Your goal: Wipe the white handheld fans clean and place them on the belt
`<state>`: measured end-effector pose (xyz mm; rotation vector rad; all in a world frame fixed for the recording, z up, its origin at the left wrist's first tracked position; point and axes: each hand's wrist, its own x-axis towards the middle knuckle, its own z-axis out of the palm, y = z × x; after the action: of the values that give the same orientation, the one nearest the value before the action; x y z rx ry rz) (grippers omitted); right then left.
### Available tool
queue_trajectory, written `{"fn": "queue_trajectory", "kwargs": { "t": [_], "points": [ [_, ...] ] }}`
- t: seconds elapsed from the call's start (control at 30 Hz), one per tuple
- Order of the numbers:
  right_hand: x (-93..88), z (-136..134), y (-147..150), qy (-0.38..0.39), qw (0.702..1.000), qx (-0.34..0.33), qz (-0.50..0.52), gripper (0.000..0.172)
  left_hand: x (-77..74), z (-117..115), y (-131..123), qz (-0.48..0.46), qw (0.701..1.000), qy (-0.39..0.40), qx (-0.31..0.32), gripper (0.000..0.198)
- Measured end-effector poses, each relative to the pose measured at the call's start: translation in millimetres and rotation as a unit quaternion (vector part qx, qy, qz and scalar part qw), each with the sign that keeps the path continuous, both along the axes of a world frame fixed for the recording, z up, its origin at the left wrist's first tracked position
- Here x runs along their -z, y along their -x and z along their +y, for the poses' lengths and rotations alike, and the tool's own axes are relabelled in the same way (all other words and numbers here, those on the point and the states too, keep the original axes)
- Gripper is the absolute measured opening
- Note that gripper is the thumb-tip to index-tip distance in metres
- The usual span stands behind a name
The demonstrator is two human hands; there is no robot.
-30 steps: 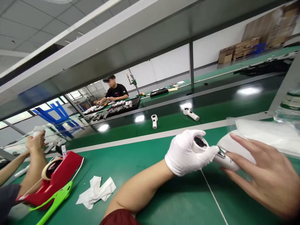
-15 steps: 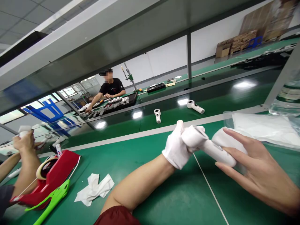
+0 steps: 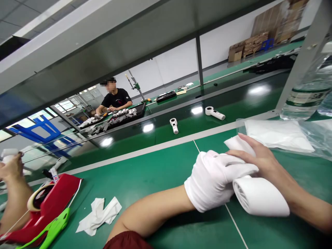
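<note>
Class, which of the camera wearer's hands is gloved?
The left hand, on the white gadget: it wears a white glove; the right hand is bare.

White wall [image 3: 216, 48] and green table [image 3: 155, 169] in a workroom
A grey shelf [image 3: 111, 55] slants across the top, with a panelled ceiling [image 3: 11, 15] at upper left. Windows [image 3: 66, 105] and a blue stool [image 3: 43, 130] show at left; cardboard boxes [image 3: 235, 55] sit by the wall at upper right. Light reflections [image 3: 148, 128] gleam on a glossy green surface [image 3: 188, 125] across the middle.

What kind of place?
Likely an assembly workshop: two white plastic ring-headed devices on a glossy green strip, a red tape dispenser, and a black-shirted person behind many white parts.
</note>
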<state>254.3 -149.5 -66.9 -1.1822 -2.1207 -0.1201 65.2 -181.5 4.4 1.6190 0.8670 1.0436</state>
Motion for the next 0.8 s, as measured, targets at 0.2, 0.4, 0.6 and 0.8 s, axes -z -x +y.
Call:
{"fn": "queue_trajectory", "kwargs": {
  "t": [0.2, 0.4, 0.6, 0.8],
  "points": [
    [-2.4, 1.2, 0.1, 0.014, 1.000, 0.010, 0.017, 0.035, -0.3, 5.2, 6.8, 0.257, 0.929, -0.265, 0.001, 0.036],
    [-2.8, -0.7, 0.3, 0.016, 1.000, 0.003, 0.001, 0.037, 4.9, 10.6, 11.3, 0.365, 0.851, -0.378, -0.027, 0.036],
    [2.3, 3.4, -3.4, 0.008, 1.000, 0.002, 0.023, 0.038, -0.3, 87.3, 51.1, 0.614, 0.717, -0.270, -0.193, 0.039],
    [17.8, 14.1, -4.9, -0.038, 0.999, -0.016, 0.027, 0.038, -1.6, 171.7, 121.3, 0.704, 0.661, -0.125, -0.229, 0.018]
  ]
}}
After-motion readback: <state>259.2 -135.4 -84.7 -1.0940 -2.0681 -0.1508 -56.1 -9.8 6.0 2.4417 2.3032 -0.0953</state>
